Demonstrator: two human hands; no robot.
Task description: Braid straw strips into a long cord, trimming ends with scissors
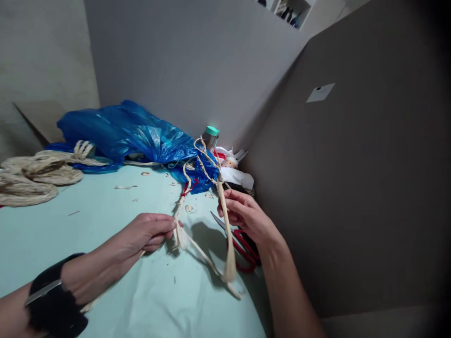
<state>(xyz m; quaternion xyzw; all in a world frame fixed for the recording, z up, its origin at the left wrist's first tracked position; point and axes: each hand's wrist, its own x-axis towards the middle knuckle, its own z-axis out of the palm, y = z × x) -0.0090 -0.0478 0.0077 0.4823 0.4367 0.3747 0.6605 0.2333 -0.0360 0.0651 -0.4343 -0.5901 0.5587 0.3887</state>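
Observation:
My left hand [155, 231] is closed in a pinch on a pale twisted plant-fibre cord [187, 176]. A bit of red string [185, 188] is tied around that cord above my fingers. Below the pinch, loose flat strands spread out and trail towards the right. My right hand [243, 211] grips a long pale fibre strand [229, 251], which hangs down past the fingers and widens near its lower end. Above the right hand, thin twisted loops [203, 157] rise from the strand. Red-handled scissors [246, 251] lie beneath and beside the right hand, partly hidden.
Blue plastic bags [130, 134] spread along the back of the pale green table cover [148, 295]. Bundled dry fibre [38, 173] lies at the left. A bottle with a green lid [212, 131] and white wrappings [237, 177] stand near the corner. Grey partitions [345, 188] close in the right and back.

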